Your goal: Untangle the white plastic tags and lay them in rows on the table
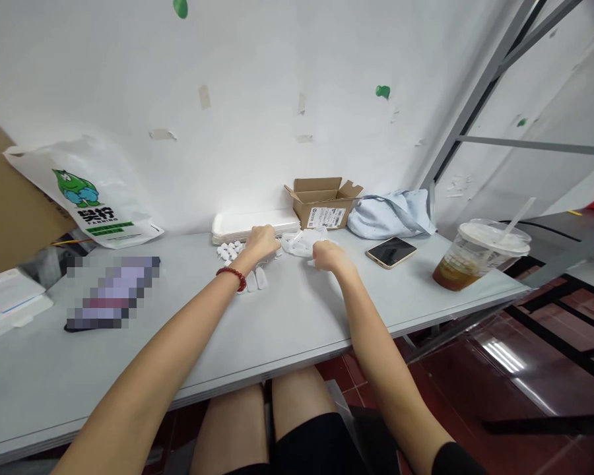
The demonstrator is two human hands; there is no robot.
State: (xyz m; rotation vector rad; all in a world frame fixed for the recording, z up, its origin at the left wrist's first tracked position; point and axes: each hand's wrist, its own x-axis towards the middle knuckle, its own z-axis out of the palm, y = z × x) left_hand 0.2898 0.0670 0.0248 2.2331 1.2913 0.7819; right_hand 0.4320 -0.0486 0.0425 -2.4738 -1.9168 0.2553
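While both hands reach over the gray desk [287, 323] in the head view, the little white pieces [226, 252] lie in a pile just left of the left hand [260, 243]. A few flat white bits [261, 278] lie on the near side of that hand. Its fingers are curled, and I cannot tell if they hold anything. The right hand [329, 256] is curled up too. A tiny white bit shows by its fingertips, but I cannot tell if it is gripped. A see-through bag [299, 244] lies between the hands, a bit farther back. Behind the left hand is a flat white stack [252, 225]. An open brown box [324, 212] sits behind the right hand, and a phone [392, 253] lies to its right.
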